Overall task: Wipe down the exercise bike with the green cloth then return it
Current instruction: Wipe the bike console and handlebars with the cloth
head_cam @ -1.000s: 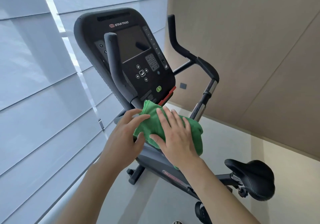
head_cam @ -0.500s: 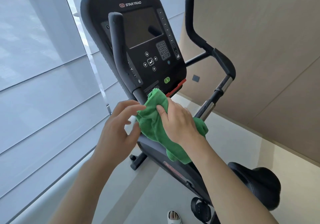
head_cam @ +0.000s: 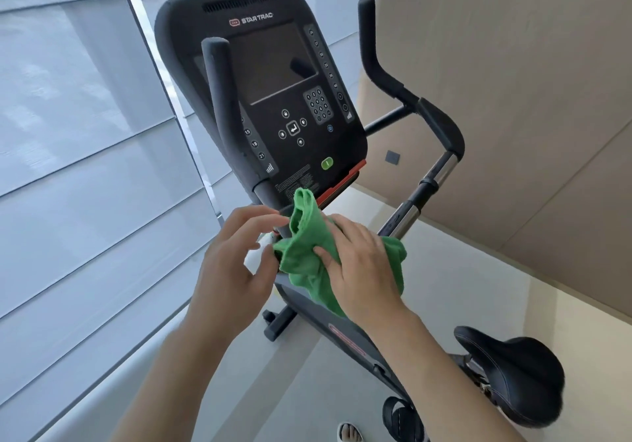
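From the head camera we see the green cloth (head_cam: 309,253) bunched just below the bike's console (head_cam: 273,99), against the foot of the left handlebar (head_cam: 222,113). It lies between our two hands, under the fingers of the right hand (head_cam: 359,263), which curl over it and hold it against the bike (head_cam: 345,335). Our left hand (head_cam: 232,263) sits just beside the cloth, its thumb touching the cloth's left edge and its fingers loosely bent, reaching toward the upper fold; whether they pinch it we cannot tell. The black seat (head_cam: 513,373) sits low to the right.
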